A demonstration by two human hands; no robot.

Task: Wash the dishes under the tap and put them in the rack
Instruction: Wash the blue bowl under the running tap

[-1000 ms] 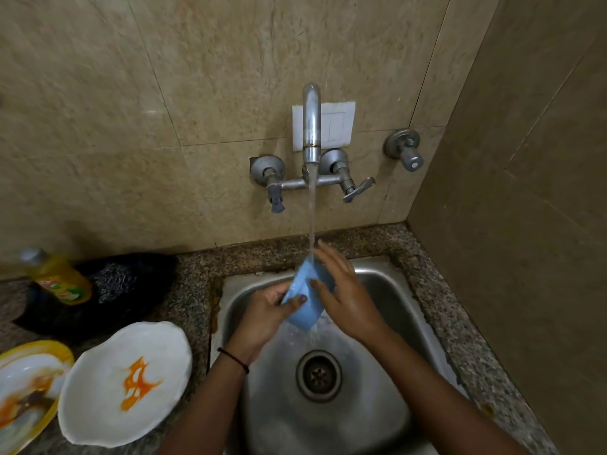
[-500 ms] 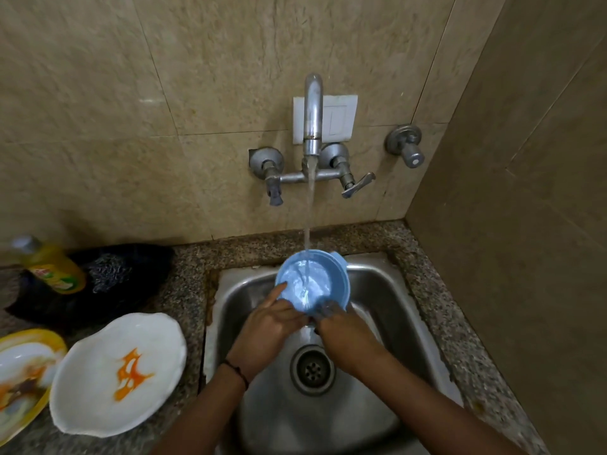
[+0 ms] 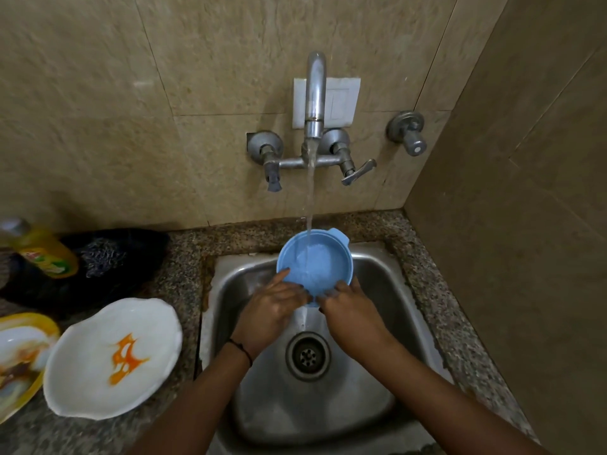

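A small blue plastic bowl [image 3: 317, 261] is held over the steel sink [image 3: 377, 399], its open side facing me, under the running stream from the tap [image 3: 314, 103]. My left hand [image 3: 271, 310] grips its near left rim, thumb inside the bowl. My right hand [image 3: 349, 305] grips the near right rim. Water spills from the bowl's lower edge toward the drain [image 3: 308, 355]. A white plate [image 3: 111, 357] with orange sauce stains lies on the counter left of the sink. No rack is in view.
A yellow-rimmed dirty plate [image 3: 19, 356] lies at the far left edge. A yellow dish-soap bottle [image 3: 42, 249] and a black cloth with a scrubber [image 3: 108, 254] sit at the back left. A wall closes off the right side of the granite counter [image 3: 437, 290].
One second ago the bowl was edge-on between my hands; it has turned to face me with water filling it. Both hands moved down to its near rim.
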